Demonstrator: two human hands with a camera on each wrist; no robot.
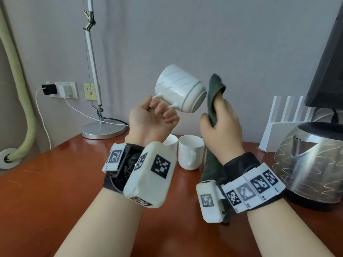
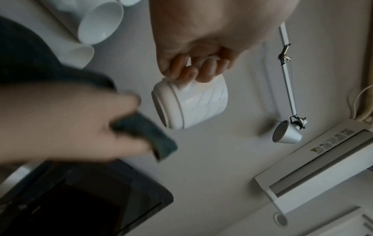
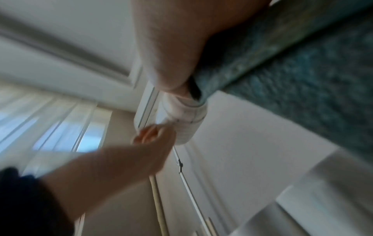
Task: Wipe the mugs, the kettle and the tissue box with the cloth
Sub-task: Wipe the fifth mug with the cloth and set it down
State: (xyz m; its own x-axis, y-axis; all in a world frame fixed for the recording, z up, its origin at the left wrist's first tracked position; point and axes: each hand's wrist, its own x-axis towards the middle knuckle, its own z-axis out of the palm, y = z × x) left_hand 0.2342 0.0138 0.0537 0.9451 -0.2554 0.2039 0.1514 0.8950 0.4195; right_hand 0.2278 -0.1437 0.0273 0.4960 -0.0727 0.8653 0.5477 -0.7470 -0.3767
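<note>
The left hand [image 1: 152,117] is raised above the table, palm turned toward the wearer, fingers curled through the handle of a white mug with thin blue stripes [image 1: 181,89]. The mug is held in the air on its side: its long axis runs from upper left to lower right in the head view, with the base facing lower right toward the cloth and the mouth pointing up and away to the left. The right hand [image 1: 221,125] is also lifted, its back to the camera, gripping a dark green cloth [image 1: 213,93] between thumb and fingers. The cloth's folded top stands just beside the mug's base, and whether they touch cannot be told; its loose end hangs down past the wrist. Both wrists carry white blocks with black-and-white square markers; small characters beside the right band's markers are too small to read.

Below the hands, two plain white mugs [image 1: 190,153] stand upright on the reddish-brown table [image 1: 55,182], close together. At the right, a shiny metal kettle [image 1: 308,164] with wavy etched lines sits near the table edge, in front of a white slotted stand [image 1: 285,125] and a dark monitor [image 1: 328,71]. A silver desk lamp [image 1: 103,128] stands at the back left by a wall socket with a black charger [image 1: 49,89]. The left wrist view shows a wall air conditioner [image 2: 315,169] with a yellow warning sticker, its text illegible.
</note>
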